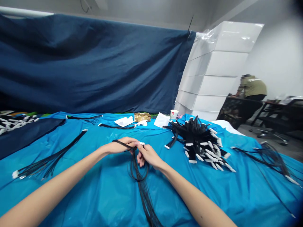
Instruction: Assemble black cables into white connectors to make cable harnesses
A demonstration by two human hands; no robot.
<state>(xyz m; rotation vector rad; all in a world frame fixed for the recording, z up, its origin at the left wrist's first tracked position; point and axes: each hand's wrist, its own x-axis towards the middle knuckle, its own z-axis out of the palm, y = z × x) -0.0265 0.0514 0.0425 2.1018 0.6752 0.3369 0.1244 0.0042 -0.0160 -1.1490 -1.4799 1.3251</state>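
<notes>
Two-handed, pinches black cable bundle [145, 195] in closed fingers of left hand [126, 143] and right hand [150, 154]; trails lengthwise from fingers, away from gold box [142, 117], nearer right hand.

Slender left forearm [63, 183], left hand [125, 144] bare; right forearm [187, 186] (one small spot [201, 217]), right hand [149, 154] also bare.

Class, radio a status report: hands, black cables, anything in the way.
Left hand and right hand closed on black cables. Cables trailing below. White-ended pile at right, not obstructing.
</notes>
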